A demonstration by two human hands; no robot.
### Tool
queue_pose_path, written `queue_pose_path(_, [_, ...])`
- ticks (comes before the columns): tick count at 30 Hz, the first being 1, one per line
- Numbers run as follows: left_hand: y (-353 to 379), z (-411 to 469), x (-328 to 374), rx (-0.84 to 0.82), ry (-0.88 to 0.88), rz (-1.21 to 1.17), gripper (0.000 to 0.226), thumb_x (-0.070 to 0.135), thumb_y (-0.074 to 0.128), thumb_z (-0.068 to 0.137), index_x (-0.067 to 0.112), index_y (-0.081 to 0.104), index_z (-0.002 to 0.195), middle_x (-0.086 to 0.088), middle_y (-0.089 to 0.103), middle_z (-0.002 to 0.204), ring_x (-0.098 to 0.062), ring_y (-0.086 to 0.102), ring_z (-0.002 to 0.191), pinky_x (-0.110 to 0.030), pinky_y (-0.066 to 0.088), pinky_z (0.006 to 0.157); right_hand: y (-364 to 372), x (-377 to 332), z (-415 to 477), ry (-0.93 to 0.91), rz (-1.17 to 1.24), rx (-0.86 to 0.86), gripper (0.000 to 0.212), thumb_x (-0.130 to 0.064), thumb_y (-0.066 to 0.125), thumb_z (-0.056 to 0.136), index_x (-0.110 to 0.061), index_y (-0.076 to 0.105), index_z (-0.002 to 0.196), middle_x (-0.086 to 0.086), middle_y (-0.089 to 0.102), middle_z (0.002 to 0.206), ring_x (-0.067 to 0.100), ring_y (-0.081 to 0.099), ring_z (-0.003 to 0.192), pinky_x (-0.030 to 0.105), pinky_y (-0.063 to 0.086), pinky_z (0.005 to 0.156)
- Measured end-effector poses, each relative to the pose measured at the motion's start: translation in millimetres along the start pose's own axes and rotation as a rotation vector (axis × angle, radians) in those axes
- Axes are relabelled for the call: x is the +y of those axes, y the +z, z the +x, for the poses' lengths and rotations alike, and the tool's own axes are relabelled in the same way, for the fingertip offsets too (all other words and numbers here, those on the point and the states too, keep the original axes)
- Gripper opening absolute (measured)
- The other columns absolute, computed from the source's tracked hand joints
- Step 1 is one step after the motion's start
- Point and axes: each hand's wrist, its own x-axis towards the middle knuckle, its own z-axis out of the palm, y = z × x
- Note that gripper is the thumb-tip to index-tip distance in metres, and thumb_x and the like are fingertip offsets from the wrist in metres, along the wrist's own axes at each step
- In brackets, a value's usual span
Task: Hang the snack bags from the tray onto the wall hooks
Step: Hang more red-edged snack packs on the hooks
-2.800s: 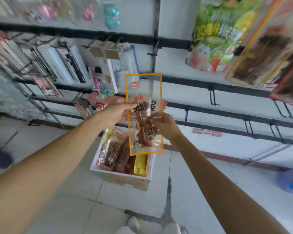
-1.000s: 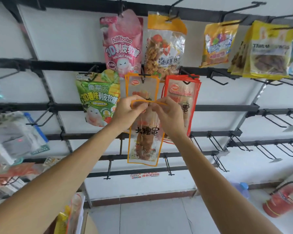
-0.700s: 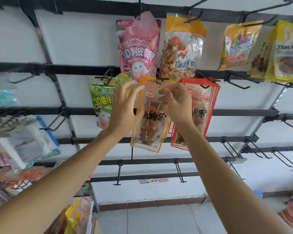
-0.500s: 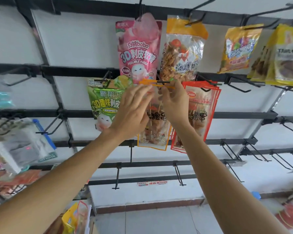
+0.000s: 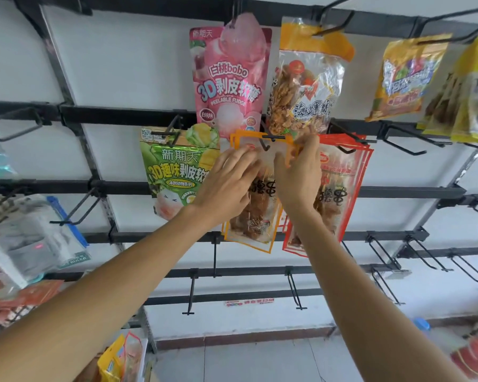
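An orange-edged clear snack bag with skewered snacks hangs against the wall rack, its top edge at a black wall hook. My left hand pinches the bag's upper left part. My right hand grips its upper right corner just under the hook. Another orange bag edge shows behind it on the same hook. The tray is mostly out of view; only a few bags show at the bottom left.
Red-edged bags hang right of my hands, a green candy bag to the left. A pink bag and a clear yellow-topped bag hang above. Bare hooks stick out on the right and below.
I lifted the orange bag from above the tray up to the rack. Over the last second its top rose from mid-height to the hook, and both hands followed it upward.
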Motion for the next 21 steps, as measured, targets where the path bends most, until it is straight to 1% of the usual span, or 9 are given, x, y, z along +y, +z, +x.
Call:
queue_pose_path(2, [6.2,1.9,-0.2,-0.020,-0.028,-0.005,0.061,0.022,0.061,0.080,0.005,0.051,0.137,-0.012,0.041,0.149,-0.032,0.036,0.138,-0.044,0.021,0.117,0.5,2.9,-12.4,-0.090,-0.087,0.094,0.026,-0.009,0.059,0.081,-0.007,0.046,0.104,0.009,0.051,0.101,0.030,0.049,0.092,0.032,0.039,0.073])
queue_pose_path(5, [14.1,4.4,3.4,-0.047,-0.088,-0.050,0.062,0.025,0.060,0.081,0.006,0.049,0.138,-0.010,0.035,0.155,-0.032,0.037,0.137,-0.045,0.024,0.114,2.7,13.0,-29.8,-0.235,-0.229,0.074,0.025,-0.004,0.053,0.077,-0.005,0.051,0.102,0.012,0.051,0.099,0.033,0.048,0.089,0.041,0.043,0.076])
queue_pose_path(6, [17.3,5.3,4.9,-0.054,-0.103,-0.072,0.062,0.025,0.059,0.081,0.005,0.048,0.139,-0.011,0.032,0.157,-0.032,0.036,0.138,-0.046,0.026,0.113,3.9,17.4,-36.1,-0.256,-0.295,0.001,0.026,-0.007,0.051,0.079,-0.005,0.054,0.105,0.012,0.054,0.102,0.034,0.049,0.091,0.044,0.044,0.077])
queue_pose_path(8, [22.3,5.1,8.3,-0.066,-0.141,-0.128,0.064,0.023,0.057,0.081,0.005,0.047,0.141,-0.011,0.028,0.159,-0.033,0.037,0.138,-0.047,0.029,0.112,5.7,28.2,-47.2,-0.262,-0.413,-0.221,0.035,-0.018,0.054,0.085,-0.009,0.057,0.118,0.011,0.055,0.126,0.035,0.051,0.108,0.049,0.047,0.085])
queue_pose_path(10, [26.3,0.8,11.1,-0.098,-0.163,-0.167,0.066,0.020,0.061,0.080,0.005,0.046,0.143,-0.011,0.027,0.160,-0.034,0.037,0.137,-0.048,0.031,0.111,1.5,37.3,-56.7,-0.214,-0.452,-0.444,0.048,-0.026,0.057,0.091,-0.017,0.051,0.137,0.004,0.038,0.154,0.032,0.039,0.134,0.049,0.041,0.103])
queue_pose_path(12, [28.7,-7.0,13.1,-0.144,-0.175,-0.183,0.066,0.017,0.064,0.080,0.005,0.046,0.143,-0.011,0.025,0.161,-0.034,0.036,0.137,-0.049,0.031,0.112,-5.0,41.2,-59.9,-0.179,-0.463,-0.574,0.056,-0.029,0.055,0.095,-0.021,0.040,0.149,0.000,0.020,0.165,0.030,0.023,0.147,0.046,0.030,0.114])
queue_pose_path(14, [28.8,-22.1,18.3,-0.192,-0.185,-0.205,0.061,0.017,0.065,0.081,0.007,0.051,0.140,-0.012,0.030,0.158,-0.035,0.039,0.134,-0.049,0.032,0.112,-11.2,39.3,-66.0,-0.159,-0.466,-0.638,0.059,-0.032,0.053,0.097,-0.024,0.035,0.153,-0.003,0.018,0.165,0.027,0.019,0.149,0.047,0.027,0.116])
queue_pose_path(18, [22.0,-64.0,28.6,-0.348,-0.223,-0.253,0.056,0.023,0.063,0.084,0.017,0.054,0.139,-0.006,0.050,0.145,-0.029,0.046,0.133,-0.050,0.028,0.114,-20.2,30.8,-86.7,-0.034,-0.399,-0.731,0.052,-0.040,0.047,0.100,-0.026,0.041,0.150,-0.003,0.047,0.151,0.025,0.036,0.141,0.045,0.046,0.103])
queue_pose_path(21, [11.2,-98.1,30.8,-0.367,-0.338,-0.263,0.057,0.025,0.062,0.085,0.024,0.051,0.141,-0.001,0.052,0.144,-0.025,0.048,0.132,-0.050,0.029,0.112,-23.2,26.5,-106.0,-0.036,-0.348,-0.781,0.054,-0.048,0.046,0.100,-0.027,0.040,0.149,-0.002,0.045,0.152,0.026,0.035,0.141,0.044,0.041,0.106])
